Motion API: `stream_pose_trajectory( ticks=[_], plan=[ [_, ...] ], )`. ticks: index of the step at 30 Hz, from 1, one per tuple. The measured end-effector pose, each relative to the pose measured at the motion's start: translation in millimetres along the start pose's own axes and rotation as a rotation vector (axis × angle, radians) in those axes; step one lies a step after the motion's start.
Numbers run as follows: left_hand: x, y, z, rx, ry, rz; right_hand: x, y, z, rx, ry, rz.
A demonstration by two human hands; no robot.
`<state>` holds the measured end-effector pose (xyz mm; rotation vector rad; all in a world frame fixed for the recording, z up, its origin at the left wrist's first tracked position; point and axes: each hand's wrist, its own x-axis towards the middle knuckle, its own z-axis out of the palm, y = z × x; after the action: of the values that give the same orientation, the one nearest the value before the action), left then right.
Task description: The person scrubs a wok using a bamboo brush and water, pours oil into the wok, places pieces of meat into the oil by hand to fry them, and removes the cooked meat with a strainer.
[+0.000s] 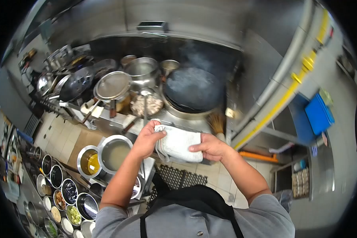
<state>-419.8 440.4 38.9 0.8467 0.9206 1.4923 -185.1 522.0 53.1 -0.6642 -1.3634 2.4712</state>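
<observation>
A folded white cloth is held up between both hands in front of the stove. My left hand grips its left end, with the thumb on top. My right hand pinches its right end, thumb on the upper face. Beyond the cloth, a dark wok gives off smoke on the burner. To its left are a ladle over a container of pale food pieces and a round strainer. A brush stands just beyond my right hand.
Two metal pots, one with yellow liquid and one with cloudy liquid, stand left of my left forearm. Several ingredient containers fill the lower left. A yellow pipe runs along the right; blue trays lie beyond it.
</observation>
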Motion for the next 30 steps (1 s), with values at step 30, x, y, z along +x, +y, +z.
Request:
stream_pose_trajectory(
  ticks=[30],
  plan=[
    [-47.9,133.8,-318.1,-0.231,0.64,-0.041,593.1,-35.0,-27.0,-0.276,0.551,0.058]
  ],
)
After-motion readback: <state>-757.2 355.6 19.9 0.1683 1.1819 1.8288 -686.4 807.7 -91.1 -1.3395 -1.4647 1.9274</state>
